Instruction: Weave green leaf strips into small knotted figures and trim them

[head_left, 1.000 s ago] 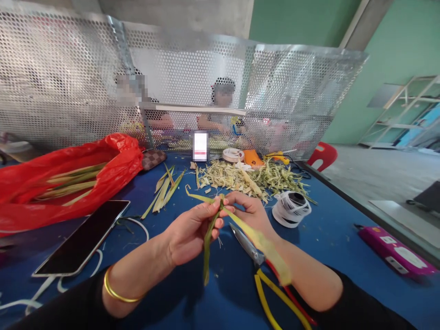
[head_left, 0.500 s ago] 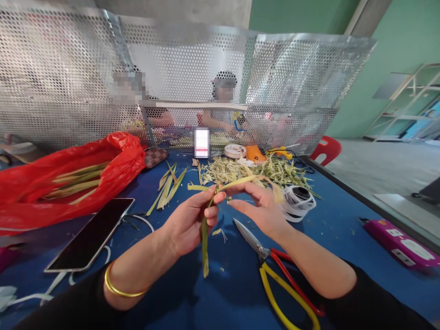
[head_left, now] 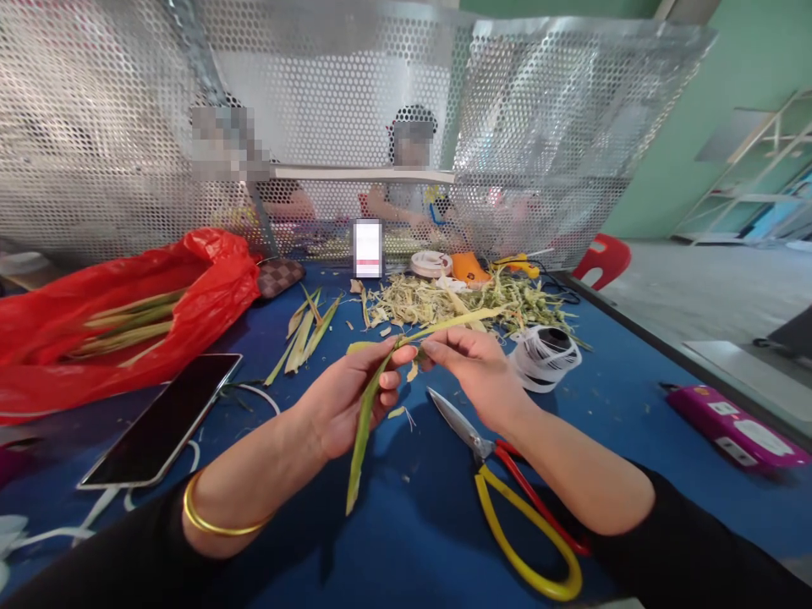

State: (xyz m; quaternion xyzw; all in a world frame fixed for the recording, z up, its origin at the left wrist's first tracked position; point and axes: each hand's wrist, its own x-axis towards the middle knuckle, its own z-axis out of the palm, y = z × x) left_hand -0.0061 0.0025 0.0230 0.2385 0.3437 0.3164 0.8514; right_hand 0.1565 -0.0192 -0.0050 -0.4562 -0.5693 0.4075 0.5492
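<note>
Above the blue table, my left hand (head_left: 355, 393) pinches several leaf strips where they cross. A long green leaf strip (head_left: 361, 440) hangs down from it, and a pale yellow leaf strip (head_left: 453, 320) reaches out to the right, behind my right fingers. Close beside it, my right hand (head_left: 479, 368) is closed, thumb against fingers, with a small green leaf end showing at the tips. The rest of what it grips is hidden. Below lie scissors (head_left: 460, 423) with one yellow and one red handle. A spool of white thread (head_left: 545, 359) stands right of my right hand.
A heap of leaf scraps (head_left: 412, 300) lies behind my hands, with loose leaves (head_left: 308, 338) to its left. At left are a red plastic bag (head_left: 209, 296) and a tablet (head_left: 165, 423). A purple case (head_left: 729, 423) lies right. People sit behind a perforated screen (head_left: 330, 93).
My right fingers have closed from a spread pose into a pinch near the left fingertips. The hanging green leaf has swung left at its lower end. The camera view has tipped slightly down.
</note>
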